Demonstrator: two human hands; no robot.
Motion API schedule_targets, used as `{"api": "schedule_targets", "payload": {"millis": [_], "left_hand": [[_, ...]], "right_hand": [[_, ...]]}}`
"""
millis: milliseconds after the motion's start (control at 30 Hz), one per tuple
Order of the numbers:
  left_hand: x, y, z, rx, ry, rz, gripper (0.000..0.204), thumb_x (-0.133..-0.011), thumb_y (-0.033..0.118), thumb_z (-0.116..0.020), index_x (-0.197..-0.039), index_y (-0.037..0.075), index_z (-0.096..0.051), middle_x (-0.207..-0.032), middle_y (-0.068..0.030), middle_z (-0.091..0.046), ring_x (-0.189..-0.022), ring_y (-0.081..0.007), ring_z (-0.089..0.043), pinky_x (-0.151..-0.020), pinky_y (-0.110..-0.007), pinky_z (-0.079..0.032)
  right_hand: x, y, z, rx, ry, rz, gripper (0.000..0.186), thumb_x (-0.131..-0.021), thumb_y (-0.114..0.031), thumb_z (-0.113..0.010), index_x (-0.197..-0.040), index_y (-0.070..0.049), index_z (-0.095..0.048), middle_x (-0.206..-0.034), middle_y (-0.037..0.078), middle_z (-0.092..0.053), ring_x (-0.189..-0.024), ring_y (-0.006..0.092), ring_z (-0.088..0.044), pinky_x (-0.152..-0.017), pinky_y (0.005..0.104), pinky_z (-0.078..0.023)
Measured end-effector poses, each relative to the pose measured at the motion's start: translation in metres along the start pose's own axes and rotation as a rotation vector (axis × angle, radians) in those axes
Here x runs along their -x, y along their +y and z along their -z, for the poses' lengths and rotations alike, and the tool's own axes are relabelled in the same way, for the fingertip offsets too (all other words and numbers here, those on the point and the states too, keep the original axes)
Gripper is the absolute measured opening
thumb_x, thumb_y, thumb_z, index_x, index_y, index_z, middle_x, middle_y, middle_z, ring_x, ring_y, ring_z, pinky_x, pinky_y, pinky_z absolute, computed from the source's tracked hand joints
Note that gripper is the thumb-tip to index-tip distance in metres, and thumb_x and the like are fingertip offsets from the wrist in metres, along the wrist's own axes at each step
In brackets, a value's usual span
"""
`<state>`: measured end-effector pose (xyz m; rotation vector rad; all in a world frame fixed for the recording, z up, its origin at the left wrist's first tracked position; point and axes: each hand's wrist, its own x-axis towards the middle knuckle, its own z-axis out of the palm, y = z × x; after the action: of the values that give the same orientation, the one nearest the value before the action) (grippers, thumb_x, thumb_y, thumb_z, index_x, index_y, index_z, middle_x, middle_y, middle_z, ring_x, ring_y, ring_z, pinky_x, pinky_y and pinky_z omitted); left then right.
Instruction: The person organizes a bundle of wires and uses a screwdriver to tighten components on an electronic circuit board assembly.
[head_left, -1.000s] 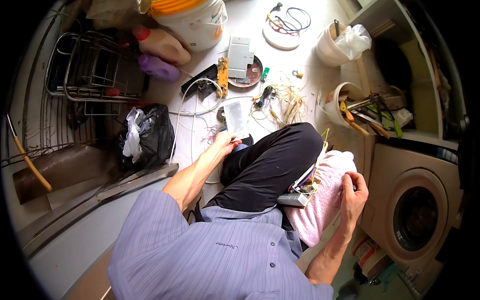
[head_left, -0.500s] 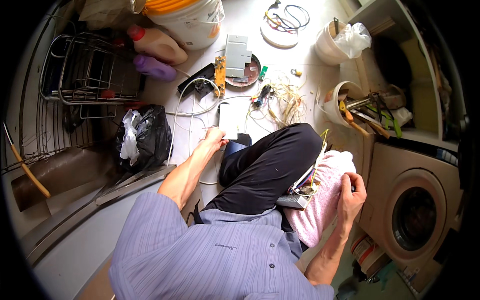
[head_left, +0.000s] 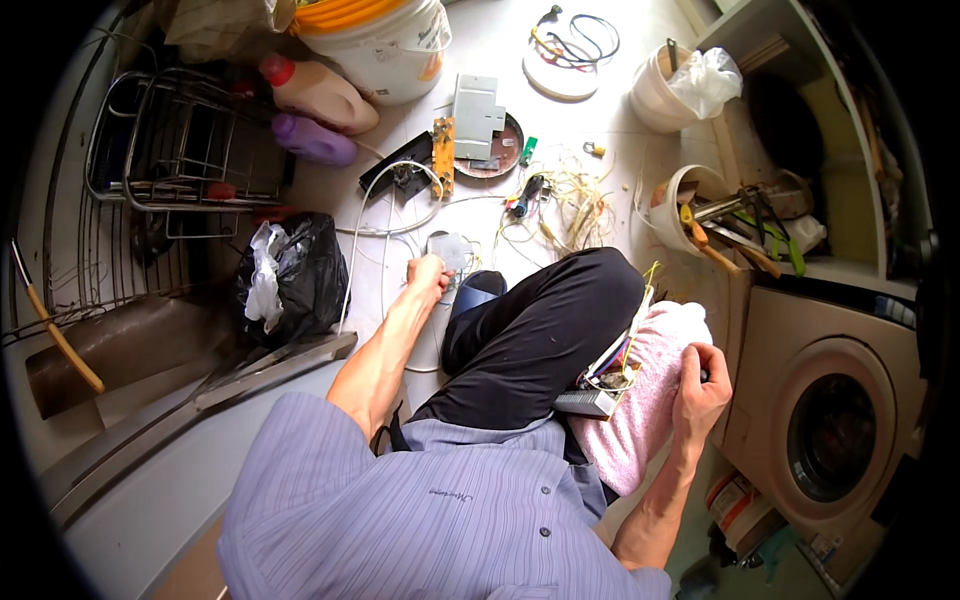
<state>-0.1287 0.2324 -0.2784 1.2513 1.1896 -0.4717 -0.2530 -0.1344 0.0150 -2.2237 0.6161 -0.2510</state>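
Note:
My left hand is stretched forward over the floor beside my slippered foot, its fingers closed on the edge of a thin pale plate. My right hand is curled at the right side of my lap. A small dark end shows in that fist; the rest is hidden by the fingers. On my thigh lies a pink towel. An opened electronic unit rests against it, with coloured wires and a ribbed grey block. Neither hand touches this unit.
Ahead lie a grey metal panel, an orange circuit board, a round tray and tangled wires. A tool bucket and washing machine stand right; a black bag and wire rack stand left.
The pale plate in my left hand was upright and bright white; now it looks tilted and greyer. My left hand has barely shifted, and my right hand has stayed in place.

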Motion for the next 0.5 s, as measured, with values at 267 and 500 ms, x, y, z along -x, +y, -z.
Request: {"api": "schedule_targets", "payload": {"millis": [267,500], "left_hand": [[-0.022,0.050,0.042,0.585,-0.250,0.297,0.014,-0.092,0.002,-0.050,-0.079,0.003,-0.053,-0.054,0.0063,-0.033,-0.039,-0.0058,-0.025,-0.036,-0.022,-0.020],[-0.026,0.063,0.052,0.532,-0.240,0.261,0.008,-0.085,0.002,-0.053,-0.077,0.002,-0.054,-0.056,0.0007,-0.039,-0.040,-0.0098,-0.031,-0.037,-0.025,-0.023]], "right_hand": [[0.004,0.008,-0.001,0.043,0.036,-0.007,0.012,-0.095,-0.009,-0.066,-0.097,0.003,-0.068,-0.079,0.005,-0.065,-0.074,0.0100,-0.057,-0.070,0.0260,-0.048],[0.003,0.002,-0.006,0.047,0.081,0.070,0.011,-0.095,-0.009,-0.067,-0.096,0.002,-0.069,-0.078,0.004,-0.066,-0.071,0.0111,-0.058,-0.068,0.0268,-0.049]]}}
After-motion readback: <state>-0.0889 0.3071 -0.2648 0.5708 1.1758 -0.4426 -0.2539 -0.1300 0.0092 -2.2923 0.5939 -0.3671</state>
